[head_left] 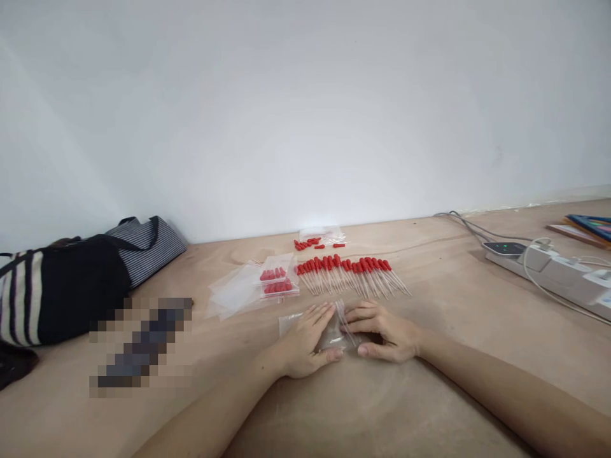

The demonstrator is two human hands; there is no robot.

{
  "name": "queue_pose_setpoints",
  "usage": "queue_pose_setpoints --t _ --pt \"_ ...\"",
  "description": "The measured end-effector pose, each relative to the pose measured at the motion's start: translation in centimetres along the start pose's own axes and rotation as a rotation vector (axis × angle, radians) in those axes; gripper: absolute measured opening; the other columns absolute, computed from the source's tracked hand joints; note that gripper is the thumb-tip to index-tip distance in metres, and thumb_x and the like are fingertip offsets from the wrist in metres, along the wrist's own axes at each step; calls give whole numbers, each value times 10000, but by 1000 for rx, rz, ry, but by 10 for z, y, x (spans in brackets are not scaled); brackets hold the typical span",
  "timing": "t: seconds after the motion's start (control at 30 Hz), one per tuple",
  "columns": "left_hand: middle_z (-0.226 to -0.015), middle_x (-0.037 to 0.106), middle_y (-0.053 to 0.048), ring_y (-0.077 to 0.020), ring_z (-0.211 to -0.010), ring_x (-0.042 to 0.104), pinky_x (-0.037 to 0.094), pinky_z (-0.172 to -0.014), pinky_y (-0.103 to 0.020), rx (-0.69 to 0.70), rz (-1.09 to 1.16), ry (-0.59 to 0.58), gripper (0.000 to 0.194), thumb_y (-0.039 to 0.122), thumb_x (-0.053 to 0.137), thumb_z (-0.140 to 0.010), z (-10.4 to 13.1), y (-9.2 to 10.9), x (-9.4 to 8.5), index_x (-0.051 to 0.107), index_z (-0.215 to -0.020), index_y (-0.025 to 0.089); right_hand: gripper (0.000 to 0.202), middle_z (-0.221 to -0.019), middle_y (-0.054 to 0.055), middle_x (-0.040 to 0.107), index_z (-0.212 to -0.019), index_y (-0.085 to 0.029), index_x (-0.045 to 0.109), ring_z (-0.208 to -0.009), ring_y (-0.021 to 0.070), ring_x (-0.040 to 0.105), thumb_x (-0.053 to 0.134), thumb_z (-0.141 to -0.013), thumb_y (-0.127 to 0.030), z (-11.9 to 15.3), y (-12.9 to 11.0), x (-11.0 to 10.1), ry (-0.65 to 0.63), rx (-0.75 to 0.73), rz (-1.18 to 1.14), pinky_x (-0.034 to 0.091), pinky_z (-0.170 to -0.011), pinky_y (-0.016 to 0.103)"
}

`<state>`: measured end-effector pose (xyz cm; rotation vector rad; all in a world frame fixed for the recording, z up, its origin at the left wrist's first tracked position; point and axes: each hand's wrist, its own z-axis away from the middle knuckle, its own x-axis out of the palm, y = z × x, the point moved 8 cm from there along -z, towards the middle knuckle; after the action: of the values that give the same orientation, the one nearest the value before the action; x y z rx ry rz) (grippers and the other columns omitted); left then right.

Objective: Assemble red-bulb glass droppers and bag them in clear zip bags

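Observation:
A clear plastic zip bag (334, 336) lies on the table under my hands. My left hand (308, 337) rests flat on the bag's left part, fingers stretched out and thumb apart. At the bag's right edge, the fingertips of my right hand (386, 331) touch the zip strip; its fingers are bent, with a gap between them and the thumb. Just beyond my hands, a row of droppers (344, 270) with red rubber bulbs and thin clear tubes lies side by side. To their left are flat bags holding droppers (274, 280), only their red bulbs plainly visible.
Flat clear bags (238, 289) are spread at the left. Loose red bulbs (308, 243) lie near the wall beside another bag. A dark bag with white stripes (62, 289) and a blurred-out object (143, 343) sit left. A power strip (554, 270) with cables stands right.

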<state>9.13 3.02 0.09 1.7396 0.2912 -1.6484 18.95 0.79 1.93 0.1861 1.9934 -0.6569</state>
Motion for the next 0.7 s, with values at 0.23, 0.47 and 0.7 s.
queue_pose_setpoints --t 0.23,0.47,0.7 --pt "-1381 257 -124 -234 -1258 243 257 -1017 -390 1 59 108 662 482 400 -814 3 -9 -6 202 -1333 121 727 -1317 127 357 -1330 -205 242 -1199 243 319 503 -728 -517 0 7 10 -136 39 15 220 -974 433" --pt "-1292 420 -104 -227 -1167 402 342 -960 -397 -70 107 236 535 444 424 -816 7 -23 -14 337 -1273 179 630 -1287 106 389 -1256 -218 388 -1142 236 388 551 -708 -482 2 22 -2 5 155 -145 329 -912 390" --pt "-1277 442 -99 -244 -1174 395 339 -962 -420 -91 128 243 521 408 502 -776 7 -21 -19 402 -1236 183 244 -807 75 626 -907 -149 580 -753 183 568 512 -746 -320 16 123 -66 494 957 242 409 -651 272"
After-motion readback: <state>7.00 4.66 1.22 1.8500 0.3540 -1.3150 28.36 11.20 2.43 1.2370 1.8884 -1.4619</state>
